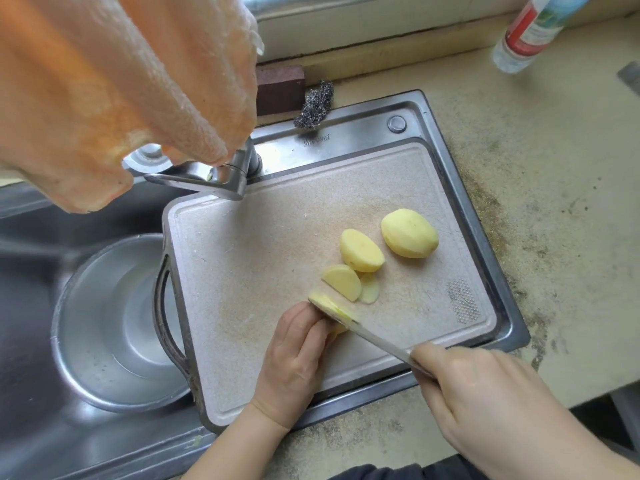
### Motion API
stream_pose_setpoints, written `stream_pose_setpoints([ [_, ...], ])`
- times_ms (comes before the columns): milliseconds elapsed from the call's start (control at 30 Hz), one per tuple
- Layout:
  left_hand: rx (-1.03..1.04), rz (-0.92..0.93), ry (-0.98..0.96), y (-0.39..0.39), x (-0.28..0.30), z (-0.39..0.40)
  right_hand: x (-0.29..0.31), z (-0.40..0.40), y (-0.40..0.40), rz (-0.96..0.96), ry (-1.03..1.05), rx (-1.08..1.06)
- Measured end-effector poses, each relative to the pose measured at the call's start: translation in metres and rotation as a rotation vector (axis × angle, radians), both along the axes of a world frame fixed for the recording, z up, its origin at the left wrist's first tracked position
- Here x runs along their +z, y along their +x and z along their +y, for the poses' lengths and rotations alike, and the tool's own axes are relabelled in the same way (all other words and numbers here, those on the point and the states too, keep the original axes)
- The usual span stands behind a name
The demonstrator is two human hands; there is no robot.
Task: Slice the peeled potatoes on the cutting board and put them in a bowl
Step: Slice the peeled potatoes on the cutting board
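A pale cutting board lies over the right sink basin. On it sit a whole peeled potato, a potato half and a cut wedge with a thin slice beside it. My left hand holds down a potato piece, mostly hidden under the fingers. My right hand grips a knife whose blade lies against that piece, with thin slices resting on the blade tip. A steel bowl holding water stands in the left basin.
A faucet reaches over the board's far left corner. An orange cloth hangs close to the camera at the upper left. Steel wool and a dark block sit behind the sink. A bottle stands on the counter, far right.
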State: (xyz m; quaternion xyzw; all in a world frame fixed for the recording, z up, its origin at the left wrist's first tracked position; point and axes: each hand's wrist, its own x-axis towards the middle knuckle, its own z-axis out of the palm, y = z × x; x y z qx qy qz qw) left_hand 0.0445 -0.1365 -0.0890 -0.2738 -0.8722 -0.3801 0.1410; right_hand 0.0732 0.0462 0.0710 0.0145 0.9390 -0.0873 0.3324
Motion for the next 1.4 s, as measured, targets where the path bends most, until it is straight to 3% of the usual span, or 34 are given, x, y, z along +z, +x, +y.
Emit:
stream_pose_setpoints([
  [167,-0.02,-0.006,0.003,-0.002,0.002,-0.001,-0.005,-0.004,0.003,-0.039,0.032,-0.016],
  [767,-0.006,-0.005,0.029,-0.001,0.003,0.0,-0.053,-0.02,-0.031,0.143,-0.006,0.011],
  [833,-0.007,0.009,0.017,-0.002,0.003,0.0,-0.058,-0.02,-0.045,0.092,-0.112,-0.105],
  [933,-0.013,0.036,0.019,-0.002,0.004,-0.001,-0.054,-0.006,-0.064,-0.087,-0.393,-0.473],
  [967,-0.012,0.039,0.019,-0.002,0.004,-0.001,-0.048,-0.002,-0.065,-0.084,-0.402,-0.477],
  [1133,0.005,0.021,-0.006,0.0,0.002,-0.002,-0.006,-0.002,-0.029,0.082,-0.125,-0.079],
  [1400,-0.006,-0.003,-0.004,0.0,0.002,-0.002,0.0,-0.005,-0.002,0.027,-0.025,-0.082],
])
